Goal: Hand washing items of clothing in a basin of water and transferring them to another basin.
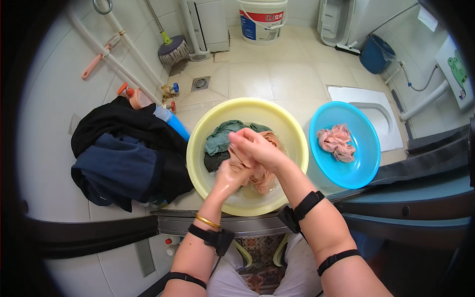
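Note:
Over the yellow basin [198, 178], my left hand [231, 174] and my right hand [259, 148] press together with part of a wet peach garment [264, 181] bunched between them. Both hands grip this cloth, and my fingers partly hide it. The rest of the garment hangs into cloudy water in the basin. Just beyond my left hand lie a green garment [221, 138] and a dark grey-black cloth [215, 161]. To the right, a blue basin [315, 163] holds a crumpled pink cloth [337, 143].
At left, black and navy clothes [118, 163] are heaped beside a pump bottle [137, 97] and a blue bottle [174, 120]. A squat toilet [386, 122] is behind the blue basin. Farther back stand a mop [174, 48] and a white bucket [262, 33]. A door track [245, 225] runs in front of me.

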Tool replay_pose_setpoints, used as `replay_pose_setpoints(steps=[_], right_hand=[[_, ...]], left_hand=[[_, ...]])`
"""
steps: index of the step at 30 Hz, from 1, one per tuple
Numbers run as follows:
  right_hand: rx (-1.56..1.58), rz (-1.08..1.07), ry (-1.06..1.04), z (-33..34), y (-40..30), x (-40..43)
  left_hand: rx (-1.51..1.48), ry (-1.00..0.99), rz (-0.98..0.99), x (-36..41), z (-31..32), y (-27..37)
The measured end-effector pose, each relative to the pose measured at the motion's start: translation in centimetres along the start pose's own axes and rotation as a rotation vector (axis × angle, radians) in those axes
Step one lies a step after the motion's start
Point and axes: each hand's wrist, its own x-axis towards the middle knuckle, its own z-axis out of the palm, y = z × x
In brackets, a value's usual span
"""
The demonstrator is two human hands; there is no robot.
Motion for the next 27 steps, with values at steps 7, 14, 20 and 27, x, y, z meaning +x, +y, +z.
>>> replay_pose_setpoints(steps=[7,14,20,27], right_hand=[[-0.599,-0.287,0.032,-0.6,3.8,-0.2],[-0.824,-0.253,0.523,-2.3,9.1,0.5],[-0.102,-0.098,0.549,-7.1,3.6,-0.4],[0.22,-0.239,0.369,-7.9,-3.0,-3.7]], left_hand=[[-0.823,0.26,0.213,-1.5,-4.2,3.9],[-1.156,0.004,0.265,-3.7,-5.3,7.7],[-1.193,0.001,0.244,-3.8,-7.6,5.1],[-1.122,-0.101,0.215,-4.6,-9.2,4.6]])
